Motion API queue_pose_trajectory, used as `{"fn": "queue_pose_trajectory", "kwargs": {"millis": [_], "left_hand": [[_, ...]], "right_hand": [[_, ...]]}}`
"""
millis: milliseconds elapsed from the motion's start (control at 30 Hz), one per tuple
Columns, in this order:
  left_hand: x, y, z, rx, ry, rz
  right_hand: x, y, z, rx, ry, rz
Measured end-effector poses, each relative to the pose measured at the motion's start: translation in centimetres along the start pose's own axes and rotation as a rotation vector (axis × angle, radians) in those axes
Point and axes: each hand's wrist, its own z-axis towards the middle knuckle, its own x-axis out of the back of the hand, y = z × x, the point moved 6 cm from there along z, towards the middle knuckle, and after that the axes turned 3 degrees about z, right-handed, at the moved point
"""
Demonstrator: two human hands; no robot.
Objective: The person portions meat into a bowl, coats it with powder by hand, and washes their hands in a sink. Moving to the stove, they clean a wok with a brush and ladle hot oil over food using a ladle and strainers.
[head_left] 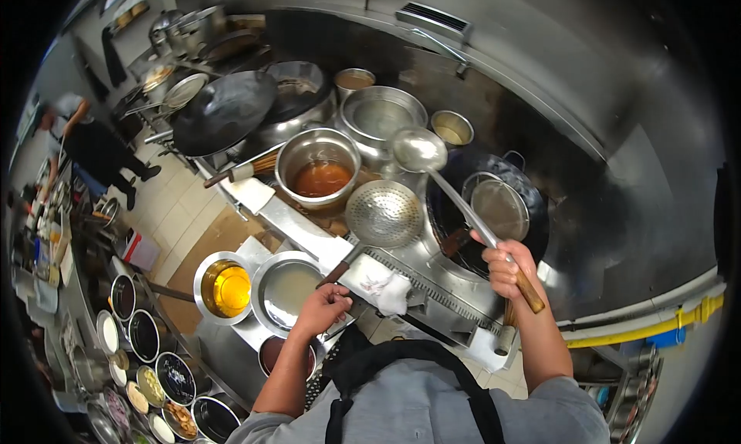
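My right hand (509, 268) is wrapped round the wooden-ended handle of a metal ladle (417, 148), whose bowl hangs over the stove near a steel pot. My left hand (322, 311), fingers curled, is at the lower end of the dark handle of a perforated skimmer (384, 214); whether it grips the handle is unclear. A round strainer (499, 206) rests in the dark wok (448, 183) at the right. Left of the skimmer stands a pot of reddish-brown liquid (320, 180). Just beyond my left hand is a steel basin of cloudy liquid (287, 291).
A bowl of yellow liquid (227, 288) stands at the left. A white cloth (386, 287) lies on the stove edge. Large woks (224, 114) are at the back left. Containers of ingredients (152, 384) line the lower left. Another person (96, 147) stands at the far left.
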Motion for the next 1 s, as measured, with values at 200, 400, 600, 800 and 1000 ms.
{"fn": "queue_pose_trajectory", "kwargs": {"millis": [200,400,600,800,1000], "left_hand": [[1.8,-0.9,0.3,-0.008,0.024,-0.056],[3.3,-1.3,-0.3,-0.017,0.043,-0.144],[5.0,-2.4,-0.8,-0.004,0.085,-0.147],[5.6,-0.9,-0.5,0.009,0.108,-0.128],[4.3,0.8,0.1,0.005,0.054,-0.088]], "right_hand": [[-8.6,0.1,13.7,0.076,0.408,-1.480],[-6.7,1.7,23.7,-0.215,0.421,-1.552],[-2.4,3.1,25.2,-0.436,0.360,-0.430],[-1.4,3.6,22.0,-0.391,0.217,-0.050],[-2.4,4.0,17.9,-0.362,0.179,0.013]]}}
